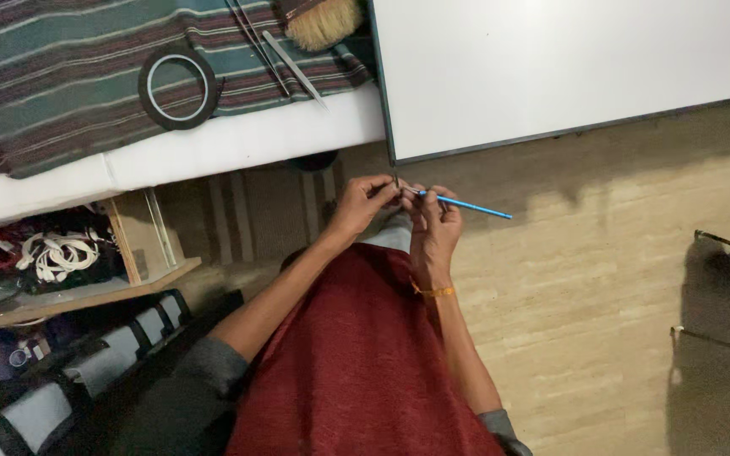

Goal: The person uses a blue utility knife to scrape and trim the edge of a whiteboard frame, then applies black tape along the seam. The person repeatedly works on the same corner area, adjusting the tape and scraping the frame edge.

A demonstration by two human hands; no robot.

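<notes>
My right hand (435,230) is gripping a thin blue stick (466,205), fingers curled narrow around its near end, the rest of it pointing out to the right over the wooden floor (601,279). An orange band (434,292) is sitting on that wrist. My left hand (360,203) is pinching something small and dark just beside the tip of the stick, fingertips closed tight; what it is, I cannot tell. Both hands are meeting just below the corner of a large white panel (568,67), whose dark edge is running down toward my fingers. A red cloth (356,363) is lying over my lap beneath my forearms. Above and to the left, a white ledge (238,143) is carrying a striped blanket (61,76). On the blanket, a black roll of tape (178,87) is lying flat, with a pair of metal tweezers (294,67) and thin dark rods beside it, and a straw-coloured brush (323,23) near the top edge. Below the ledge, a wooden shelf (141,245) is holding a tangle of white cable (57,255). Far right, a dark bag (724,338) is resting on the floor, well apart from my hands.
</notes>
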